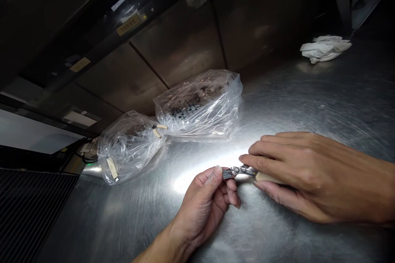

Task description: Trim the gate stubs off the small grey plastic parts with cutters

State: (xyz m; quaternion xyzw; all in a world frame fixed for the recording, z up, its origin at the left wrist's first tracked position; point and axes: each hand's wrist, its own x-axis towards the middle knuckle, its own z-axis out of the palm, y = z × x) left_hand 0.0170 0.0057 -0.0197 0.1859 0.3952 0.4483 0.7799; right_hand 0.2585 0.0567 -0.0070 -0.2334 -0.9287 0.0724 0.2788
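Note:
Between thumb and fingers of my left hand (210, 197) is a small dark grey part (227, 174), pinched at its edge. My right hand (299, 176) is wrapped round the cream handles of small nippers (245, 170). Their jaws point left and meet the right side of the grey part; whether they are closed on it cannot be made out. Most of the handles are hidden under my right fingers and palm. Both hands are just above the metal table (148, 213), in the bright patch of light.
A clear plastic bag (203, 119) with small dark pieces stands at the back. Left of it lies another clear bag (132, 148), with a cream-handled tool (159, 130) by its edge and a small cream object (112, 168). A crumpled white cloth (325, 48) lies far right.

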